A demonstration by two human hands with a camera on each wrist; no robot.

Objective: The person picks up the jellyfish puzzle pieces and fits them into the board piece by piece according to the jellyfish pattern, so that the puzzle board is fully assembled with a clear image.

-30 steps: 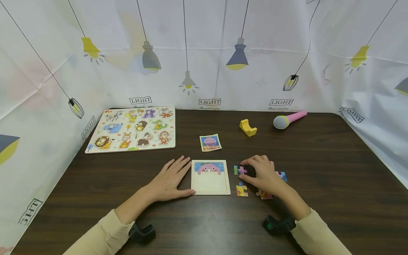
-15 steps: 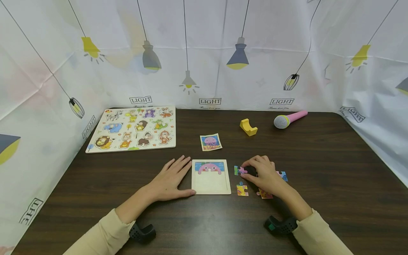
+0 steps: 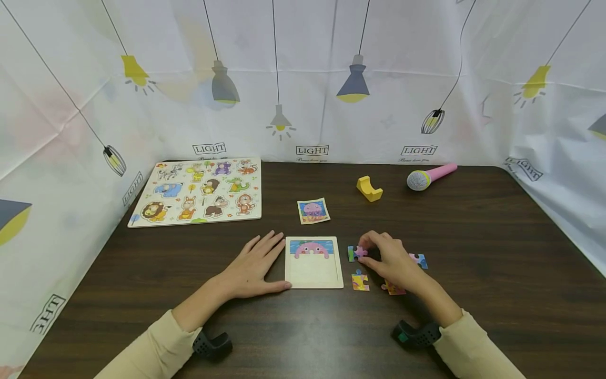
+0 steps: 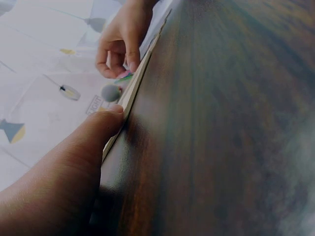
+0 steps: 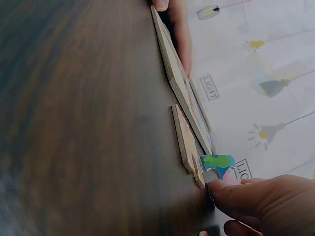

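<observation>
My left hand [image 3: 253, 267] lies with its fingers spread at the left side of the wooden puzzle tray [image 3: 314, 276]. Its thumb touches the tray's near left corner. Along the tray's far side lies a strip of puzzle showing a pink octopus head [image 3: 311, 249]. Right of the tray, my right hand [image 3: 390, 260] pinches a pink, blue and green puzzle piece [image 5: 219, 161] between thumb and fingers. In the right wrist view that piece looks lifted and tilted. A yellow puzzle piece [image 3: 360, 281] lies nearer to me. Two more pieces, one orange [image 3: 394, 288] and one blue-pink [image 3: 419, 260], are partly hidden by the hand.
Behind the tray lies a small octopus picture card [image 3: 313, 211]. An animal puzzle board [image 3: 199, 192] occupies the back left of the dark table [image 3: 303, 337]. A yellow curved block [image 3: 369, 189] and a pink toy microphone [image 3: 430, 177] stand farther back on the right.
My right hand has tilted slightly, with the pinched puzzle piece shifting a little in its fingers. The left hand and the tray have stayed in place.
</observation>
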